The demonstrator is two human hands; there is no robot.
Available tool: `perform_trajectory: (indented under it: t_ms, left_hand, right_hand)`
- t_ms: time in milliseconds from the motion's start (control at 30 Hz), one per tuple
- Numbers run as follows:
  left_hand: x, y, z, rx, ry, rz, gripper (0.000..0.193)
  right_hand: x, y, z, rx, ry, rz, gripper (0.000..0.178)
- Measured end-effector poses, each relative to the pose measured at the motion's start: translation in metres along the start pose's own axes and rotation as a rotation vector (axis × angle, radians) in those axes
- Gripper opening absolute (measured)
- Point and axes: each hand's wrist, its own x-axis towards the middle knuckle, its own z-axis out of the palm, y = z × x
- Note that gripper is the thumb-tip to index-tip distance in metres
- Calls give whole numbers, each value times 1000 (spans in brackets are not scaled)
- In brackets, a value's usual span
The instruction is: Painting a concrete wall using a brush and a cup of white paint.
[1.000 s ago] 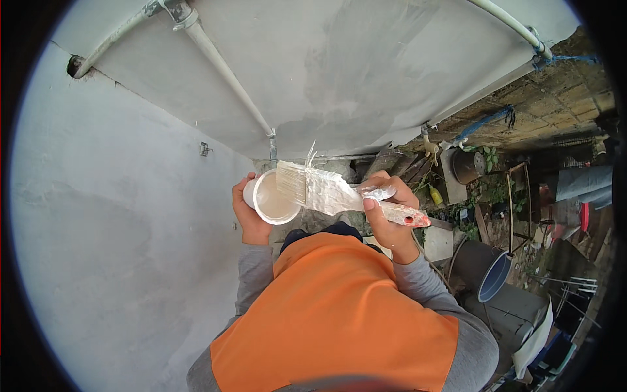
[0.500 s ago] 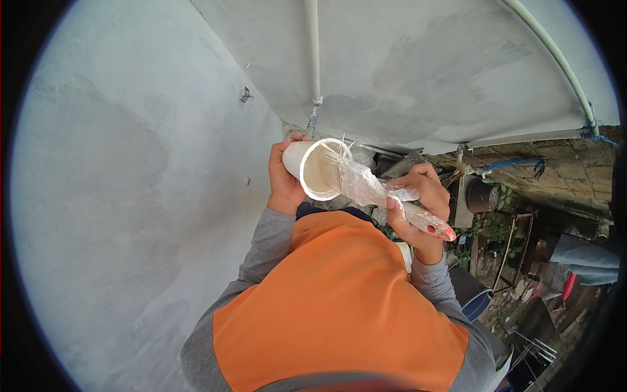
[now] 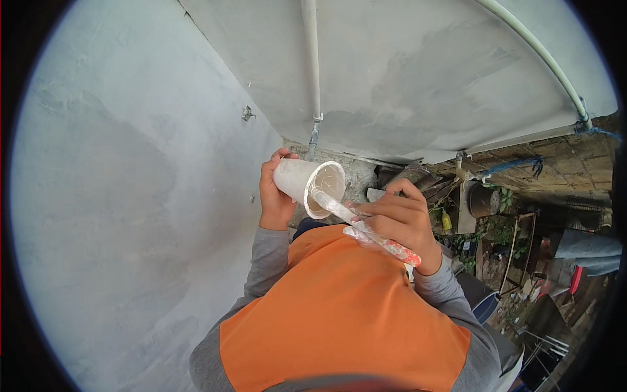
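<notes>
A white cup-shaped container [image 3: 291,178] lies tilted in my left hand [image 3: 277,204], its round mouth turned to the right. The left fingers wrap around its outer side. My right hand [image 3: 403,221] is closed on a paintbrush [image 3: 339,209] whose handle is smeared white with a red end. The brush is seen edge-on and reaches into the container's mouth. Its bristle tips are hidden inside. White residue coats the container's rim and inner wall.
Grey plastered walls [image 3: 130,196] meet in a corner ahead. A pale pipe [image 3: 312,65] runs down the far wall, and a curved hose [image 3: 535,46] hangs at right. Lower right are a dark pot [image 3: 483,200], a bucket [image 3: 483,304], a yellow bottle [image 3: 446,220] and clutter.
The brush has turned from flat to edge-on, and its head has gone deeper into the container. My right hand has moved left and rolled over. The container sits slightly lower.
</notes>
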Motion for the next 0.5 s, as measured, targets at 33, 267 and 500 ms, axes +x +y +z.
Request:
perform_trajectory:
  t_ms: [33, 267, 500]
  left_hand:
    - [-1, 0, 2, 0, -28, -11, 28]
    - [-2, -1, 8, 64, -74, 8, 29]
    - [-7, -10, 10, 86, -72, -51, 30]
  right_hand:
    - [1, 1, 4, -27, 11, 3, 17]
    - [-1, 11, 30, -85, 12, -14, 15]
    - [1, 16, 39, -26, 48, 160, 25]
